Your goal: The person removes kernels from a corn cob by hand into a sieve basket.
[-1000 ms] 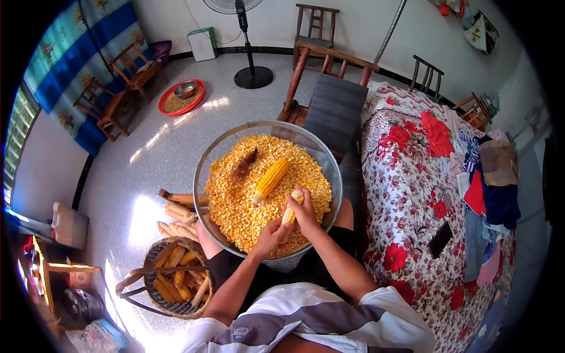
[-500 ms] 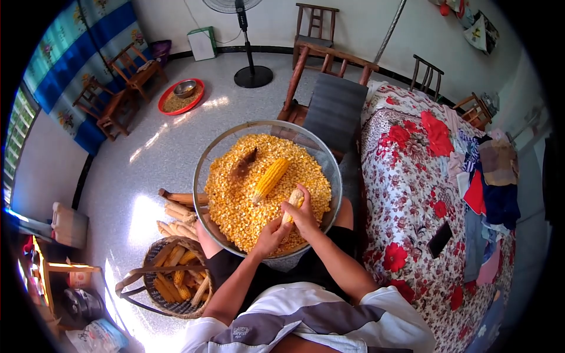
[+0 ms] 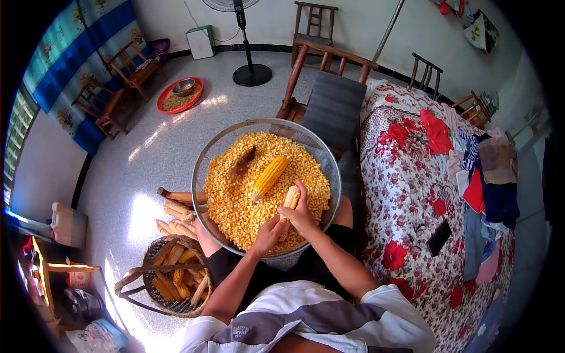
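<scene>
A wide mesh sieve [image 3: 333,154] full of loose yellow corn kernels [image 3: 232,203] rests across the lap. Over its near right part, both hands grip one partly stripped corn cob [image 3: 291,198]. My right hand [image 3: 302,217] wraps its middle, thumb side up. My left hand [image 3: 269,234] closes round the lower end, which is mostly hidden by the fingers. Just beyond them, a full yellow corn cob [image 3: 270,178] lies on the kernels. Left of that cob is a dark brown pointed piece [image 3: 242,163] with a wooden look.
On the left floor stands a woven basket [image 3: 151,251] with several corn cobs; stripped cobs [image 3: 176,226] lie behind it. A cushioned wooden chair [image 3: 335,100] is ahead, a flower-covered bed [image 3: 388,206] at the right. Farther off are a red tray [image 3: 196,101] and a fan [image 3: 252,75].
Both hands have shifted slightly to the left with the cob, and more of its upper end shows above my right hand. The other cob stays on the kernels.
</scene>
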`<action>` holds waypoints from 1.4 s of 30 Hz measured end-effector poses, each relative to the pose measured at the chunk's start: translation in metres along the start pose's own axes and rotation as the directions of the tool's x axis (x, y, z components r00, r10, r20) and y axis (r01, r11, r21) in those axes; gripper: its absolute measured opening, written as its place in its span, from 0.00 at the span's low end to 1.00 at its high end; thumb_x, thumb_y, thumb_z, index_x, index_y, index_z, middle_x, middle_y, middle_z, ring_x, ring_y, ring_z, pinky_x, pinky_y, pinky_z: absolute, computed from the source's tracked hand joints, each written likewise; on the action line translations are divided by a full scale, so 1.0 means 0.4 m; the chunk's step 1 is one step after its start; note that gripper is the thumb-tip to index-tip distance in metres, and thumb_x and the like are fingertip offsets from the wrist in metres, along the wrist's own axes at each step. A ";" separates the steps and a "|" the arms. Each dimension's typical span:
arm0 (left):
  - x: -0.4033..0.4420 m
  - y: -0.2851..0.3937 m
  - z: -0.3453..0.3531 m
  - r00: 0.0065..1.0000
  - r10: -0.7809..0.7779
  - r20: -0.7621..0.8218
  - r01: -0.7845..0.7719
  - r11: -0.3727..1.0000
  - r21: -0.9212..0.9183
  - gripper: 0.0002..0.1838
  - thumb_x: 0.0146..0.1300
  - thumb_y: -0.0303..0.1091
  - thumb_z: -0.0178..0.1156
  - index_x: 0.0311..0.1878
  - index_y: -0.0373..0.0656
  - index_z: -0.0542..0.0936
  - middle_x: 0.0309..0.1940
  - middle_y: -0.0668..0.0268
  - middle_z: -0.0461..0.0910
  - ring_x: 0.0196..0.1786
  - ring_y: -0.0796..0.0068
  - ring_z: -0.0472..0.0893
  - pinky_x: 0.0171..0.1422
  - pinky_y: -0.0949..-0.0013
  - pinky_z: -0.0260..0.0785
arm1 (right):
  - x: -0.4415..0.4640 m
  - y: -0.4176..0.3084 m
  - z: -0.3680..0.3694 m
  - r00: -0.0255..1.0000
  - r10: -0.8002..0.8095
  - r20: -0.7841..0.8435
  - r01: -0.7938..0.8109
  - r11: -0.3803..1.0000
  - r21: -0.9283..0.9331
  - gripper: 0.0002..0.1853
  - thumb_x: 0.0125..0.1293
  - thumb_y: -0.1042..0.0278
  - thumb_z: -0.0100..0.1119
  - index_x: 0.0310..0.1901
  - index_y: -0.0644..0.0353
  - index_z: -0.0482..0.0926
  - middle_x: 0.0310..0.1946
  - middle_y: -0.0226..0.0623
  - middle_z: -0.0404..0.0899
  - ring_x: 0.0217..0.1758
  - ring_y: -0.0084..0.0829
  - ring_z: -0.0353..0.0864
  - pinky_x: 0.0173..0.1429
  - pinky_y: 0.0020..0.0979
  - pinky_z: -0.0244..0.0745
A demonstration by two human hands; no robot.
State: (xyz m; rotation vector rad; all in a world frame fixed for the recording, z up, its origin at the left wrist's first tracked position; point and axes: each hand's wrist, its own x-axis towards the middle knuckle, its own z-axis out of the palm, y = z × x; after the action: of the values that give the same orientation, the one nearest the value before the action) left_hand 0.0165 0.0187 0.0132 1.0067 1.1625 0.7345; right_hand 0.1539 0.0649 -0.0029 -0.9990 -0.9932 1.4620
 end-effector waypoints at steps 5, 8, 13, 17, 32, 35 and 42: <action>-0.010 0.014 -0.001 1.000 -0.010 0.020 0.013 0.993 -0.116 0.22 0.75 0.48 0.46 0.51 0.36 0.77 0.26 0.67 0.75 0.24 0.79 0.74 0.24 0.74 0.68 | 0.026 0.047 -0.012 0.996 0.000 -0.088 -0.001 1.000 -0.019 0.35 0.69 0.68 0.55 0.72 0.53 0.48 0.68 0.45 0.54 0.67 0.36 0.60 0.64 0.36 0.66; 0.026 -0.052 -0.022 1.000 -0.017 -0.016 0.016 0.997 -0.078 0.22 0.76 0.46 0.45 0.47 0.35 0.78 0.24 0.67 0.75 0.24 0.80 0.74 0.23 0.74 0.66 | 0.014 0.028 -0.011 0.994 -0.052 -0.096 0.045 0.996 -0.077 0.29 0.73 0.63 0.48 0.71 0.55 0.52 0.63 0.43 0.61 0.62 0.33 0.66 0.60 0.34 0.68; 0.019 -0.016 -0.016 0.998 0.001 -0.069 0.005 0.996 0.088 0.24 0.75 0.50 0.45 0.43 0.35 0.79 0.21 0.66 0.76 0.19 0.79 0.73 0.23 0.72 0.66 | -0.007 -0.006 0.023 0.983 -0.158 -0.094 0.122 0.942 -0.314 0.26 0.75 0.63 0.43 0.71 0.57 0.53 0.52 0.40 0.68 0.47 0.29 0.72 0.52 0.33 0.69; 0.032 -0.025 -0.016 0.981 0.158 -0.114 -0.150 0.986 0.077 0.24 0.76 0.47 0.47 0.46 0.31 0.79 0.25 0.67 0.77 0.30 0.81 0.71 0.36 0.71 0.66 | 0.011 0.050 0.021 0.981 -0.155 -0.120 0.115 0.951 -0.286 0.26 0.75 0.63 0.43 0.71 0.56 0.53 0.53 0.41 0.67 0.48 0.30 0.71 0.53 0.33 0.68; 0.039 -0.048 -0.027 0.991 -0.021 -0.134 -0.005 0.982 -0.188 0.24 0.74 0.51 0.47 0.50 0.37 0.79 0.30 0.67 0.77 0.24 0.79 0.74 0.27 0.72 0.70 | 0.025 0.037 0.028 0.982 -0.019 -0.186 0.035 0.996 0.086 0.25 0.74 0.65 0.43 0.70 0.51 0.52 0.42 0.39 0.72 0.32 0.28 0.76 0.36 0.31 0.76; -0.002 0.017 -0.010 0.999 0.013 -0.053 -0.019 0.992 -0.122 0.25 0.74 0.52 0.47 0.52 0.35 0.76 0.30 0.66 0.76 0.24 0.79 0.74 0.27 0.74 0.71 | 0.023 0.025 0.029 0.976 0.011 -0.216 0.025 0.987 0.162 0.25 0.74 0.66 0.42 0.70 0.51 0.51 0.41 0.38 0.72 0.30 0.28 0.76 0.35 0.31 0.76; 0.019 -0.017 -0.021 1.000 -0.005 0.018 0.005 1.000 -0.031 0.26 0.75 0.52 0.45 0.53 0.34 0.75 0.25 0.67 0.76 0.18 0.78 0.76 0.23 0.76 0.72 | 0.028 0.022 0.023 0.972 -0.033 -0.234 0.063 0.991 0.121 0.25 0.75 0.65 0.41 0.70 0.52 0.50 0.40 0.38 0.71 0.30 0.28 0.76 0.37 0.31 0.75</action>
State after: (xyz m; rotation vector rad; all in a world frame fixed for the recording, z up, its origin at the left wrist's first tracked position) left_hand 0.0102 0.0249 0.0032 0.9822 1.1348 0.7361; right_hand 0.1416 0.0745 -0.0094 -1.0189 -0.7407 1.3172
